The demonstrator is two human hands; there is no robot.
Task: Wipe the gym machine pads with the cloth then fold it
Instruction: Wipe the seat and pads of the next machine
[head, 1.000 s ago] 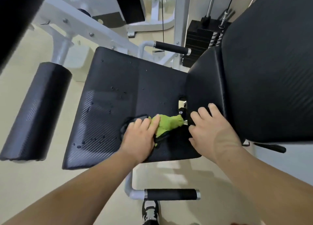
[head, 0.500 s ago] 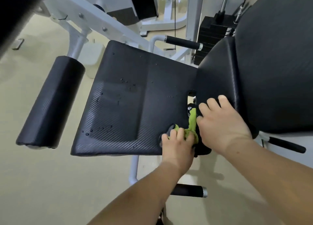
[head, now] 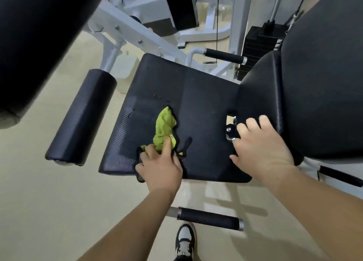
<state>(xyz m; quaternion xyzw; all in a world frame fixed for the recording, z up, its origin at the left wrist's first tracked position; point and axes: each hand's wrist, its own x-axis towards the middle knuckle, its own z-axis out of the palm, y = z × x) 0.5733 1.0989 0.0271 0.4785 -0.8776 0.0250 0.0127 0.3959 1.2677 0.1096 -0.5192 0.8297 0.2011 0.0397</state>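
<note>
Left hand (head: pixel 159 169) grips the green cloth (head: pixel 164 126) (forefinger pressing it) near the front edge of the seat pad (head: pixel 198 92); right hand (head: pixel 262 149) rests flat, fingers spread, at its right edge.

Black seat pad (head: pixel 206 96), green cloth (head: pixel 164 125) and scattered water droplets (head: pixel 161 98) on top.

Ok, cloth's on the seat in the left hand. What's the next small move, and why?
Probably sweep the cloth away from you and slightly left. The left hand grips it on the seat, and droplets sit unwiped just beyond the cloth's tip and off to its left. The right hand rests at the seat's rear, clear of that path.
</note>
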